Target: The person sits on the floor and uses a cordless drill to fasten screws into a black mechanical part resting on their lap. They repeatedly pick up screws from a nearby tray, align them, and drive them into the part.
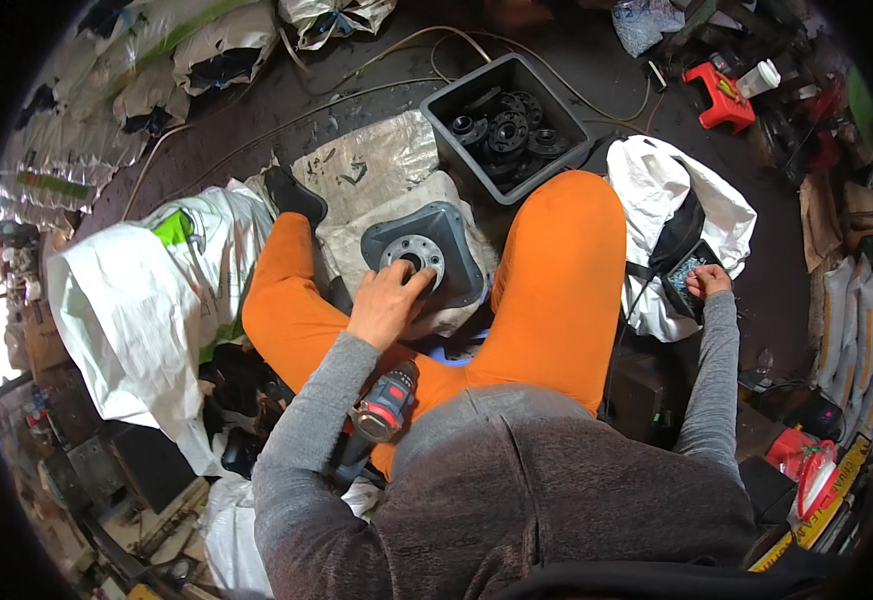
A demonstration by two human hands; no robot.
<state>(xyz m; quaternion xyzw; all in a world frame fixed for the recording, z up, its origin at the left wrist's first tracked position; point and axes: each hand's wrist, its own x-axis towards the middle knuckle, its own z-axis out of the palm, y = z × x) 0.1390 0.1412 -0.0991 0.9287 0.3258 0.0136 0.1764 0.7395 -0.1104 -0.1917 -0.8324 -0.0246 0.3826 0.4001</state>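
Between my legs a dark grey square base [381, 240] with rounded corners lies on a pale sack. A lighter grey round flange [425, 247] with holes sits at its middle. My left hand [390, 303] rests on the flange, fingers curled at its central opening. Off to the right, my right hand [709, 280] is at the edge of a small black tray [679, 292] of tiny silvery pieces, probably screws. Its fingers are drawn together, and what they pinch is too small to make out. A red and black cordless drill [385, 402] lies on my lap by my left forearm.
A grey bin [570, 165] of black round parts stands beyond my knee. White sacks lie at right [647, 180] and left [127, 310]. A hose [382, 55] crosses the dark floor. A red stool [722, 97] with a white cup stands far right.
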